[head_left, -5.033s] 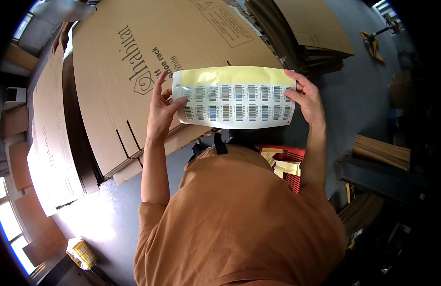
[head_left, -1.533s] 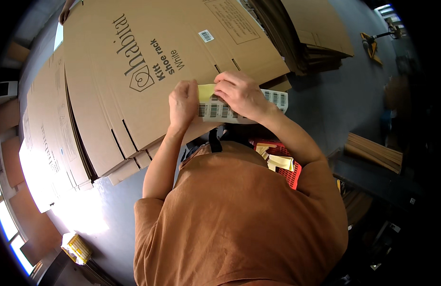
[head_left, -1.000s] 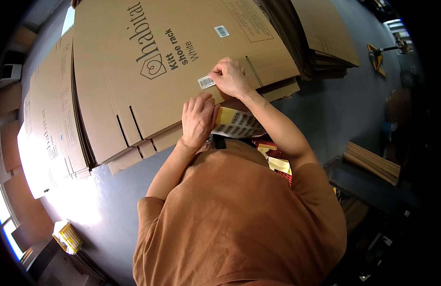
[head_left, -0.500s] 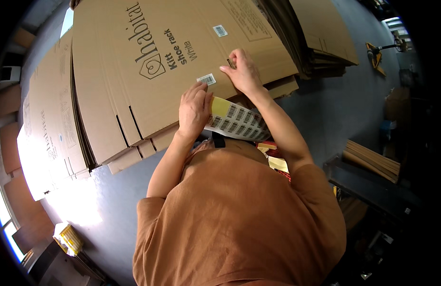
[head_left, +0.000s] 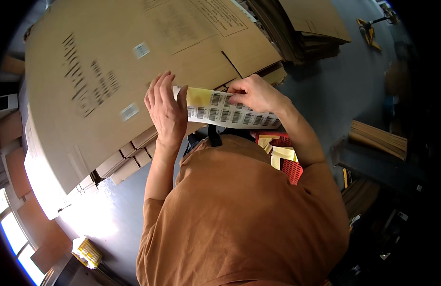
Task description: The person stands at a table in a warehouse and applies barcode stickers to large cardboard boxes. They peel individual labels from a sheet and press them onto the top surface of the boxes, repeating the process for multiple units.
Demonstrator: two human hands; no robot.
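Note:
A sheet of barcode labels, white with a bare yellow patch at its left end, hangs in front of my body. My left hand holds that left end, its thumb along the edge and the other fingers raised. With thumb and forefinger pressed together, my right hand pinches at the sheet's upper edge; whether a single label is between the fingertips cannot be made out. Just beyond lies a large flat cardboard carton, its print smeared by motion. It bears two small white stickers, an upper one and a lower one.
More flattened cartons lie under the top one, and another stack stands at the far right. A red plastic basket with yellow paper pieces is by my right elbow. A yellow pallet jack stands far right.
The top carton has shifted left with both stickers on it. My right hand has come back from the carton onto the label sheet. My left hand has moved left with the sheet, which is more spread out.

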